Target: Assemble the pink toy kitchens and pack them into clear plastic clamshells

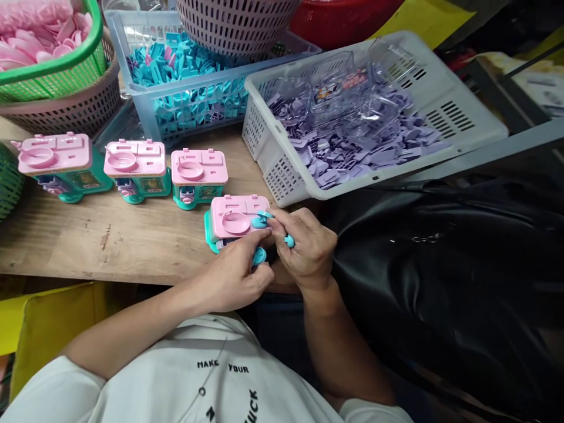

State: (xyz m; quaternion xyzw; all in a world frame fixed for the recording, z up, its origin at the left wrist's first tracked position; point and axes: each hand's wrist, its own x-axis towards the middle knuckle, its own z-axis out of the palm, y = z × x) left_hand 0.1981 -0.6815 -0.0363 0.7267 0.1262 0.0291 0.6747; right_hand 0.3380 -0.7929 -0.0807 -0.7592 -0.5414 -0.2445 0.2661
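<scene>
A pink-topped, teal-bodied toy kitchen (233, 220) sits at the near edge of the wooden table (132, 241). My left hand (235, 276) grips its front side, fingers curled, with a small teal part by the fingertips. My right hand (304, 244) is closed in a pinch on a small teal piece (263, 218) at the toy's top right corner, and another teal bit (289, 240) shows between its fingers. Three finished toys of the same kind (136, 170) stand in a row to the left.
A white basket of purple parts and clear plastic (462, 126) stands at the right, a blue crate of teal parts (189, 88) behind. A green basket of pink parts (48, 73) is at the far left. A black bag (440, 264) lies to my right.
</scene>
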